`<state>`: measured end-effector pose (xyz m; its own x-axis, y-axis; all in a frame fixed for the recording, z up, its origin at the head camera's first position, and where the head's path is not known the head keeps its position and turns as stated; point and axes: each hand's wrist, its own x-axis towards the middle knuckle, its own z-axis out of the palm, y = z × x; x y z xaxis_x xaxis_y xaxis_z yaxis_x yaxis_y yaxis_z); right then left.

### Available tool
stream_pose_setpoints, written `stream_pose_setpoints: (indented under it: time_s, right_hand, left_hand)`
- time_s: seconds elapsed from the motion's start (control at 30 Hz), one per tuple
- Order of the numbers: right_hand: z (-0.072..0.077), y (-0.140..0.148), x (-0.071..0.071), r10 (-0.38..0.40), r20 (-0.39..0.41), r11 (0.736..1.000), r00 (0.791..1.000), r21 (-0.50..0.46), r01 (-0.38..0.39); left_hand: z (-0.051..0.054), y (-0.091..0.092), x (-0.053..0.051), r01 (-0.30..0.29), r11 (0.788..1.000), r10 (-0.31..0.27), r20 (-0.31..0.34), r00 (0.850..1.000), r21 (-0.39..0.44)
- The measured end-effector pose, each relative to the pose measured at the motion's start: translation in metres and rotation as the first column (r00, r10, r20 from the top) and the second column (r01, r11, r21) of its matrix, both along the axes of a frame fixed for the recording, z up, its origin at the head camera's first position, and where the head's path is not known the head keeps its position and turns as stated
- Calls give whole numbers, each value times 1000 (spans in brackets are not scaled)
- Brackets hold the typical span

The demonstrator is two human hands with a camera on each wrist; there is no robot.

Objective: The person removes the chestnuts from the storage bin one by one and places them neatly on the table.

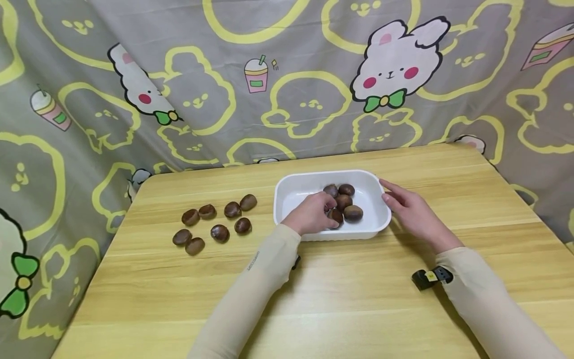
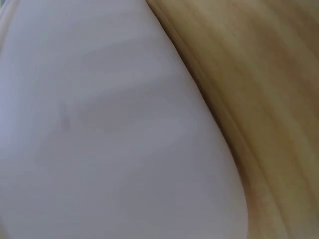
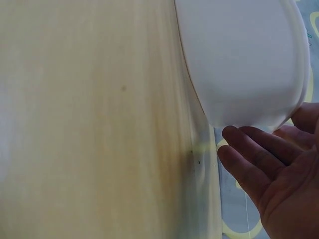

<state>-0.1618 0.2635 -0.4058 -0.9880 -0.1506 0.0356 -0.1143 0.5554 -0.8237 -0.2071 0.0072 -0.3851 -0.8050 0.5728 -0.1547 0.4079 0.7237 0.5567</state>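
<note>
My left hand (image 1: 314, 212) reaches over the near rim of a white tray (image 1: 291, 177), its thumb and fingers curled round a brown chestnut (image 1: 335, 217). Several other chestnuts lie close by inside the tray, including one (image 1: 353, 213) just right of the held one. At the tray's right end, my right hand (image 1: 410, 212) touches the outer wall with extended fingers. The right wrist view shows that hand (image 3: 284, 174) with its fingertips against the white tray (image 3: 244, 59). Only the tray's side (image 2: 114, 124) fills the left wrist view; the left hand is hidden there.
Several loose chestnuts lie in a group on the wooden table (image 1: 148, 289) left of the tray, one of them (image 1: 219, 233) nearer the left forearm. A patterned grey curtain (image 1: 314, 129) hangs along the table's far edge. Each wrist wears a dark strap.
</note>
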Motion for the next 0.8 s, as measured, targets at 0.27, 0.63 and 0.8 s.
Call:
stream_pose_setpoints:
  time_s: [0.27,0.63,0.8]
  right_hand:
    - [1,-1,1,3,-2,1000,1000,-8,-3]
    - [0,-1,-1,1,-5,1000,1000,-7,-1]
    - [0,-1,1,-6,-4,1000,1000,1,6]
  left_hand:
    - [-4,2,-4,27,999,-27,7,1000,-33]
    - [-7,2,-7,41,999,-41,5,999,-33]
    - [-6,0,-7,48,999,-48,-5,999,-18]
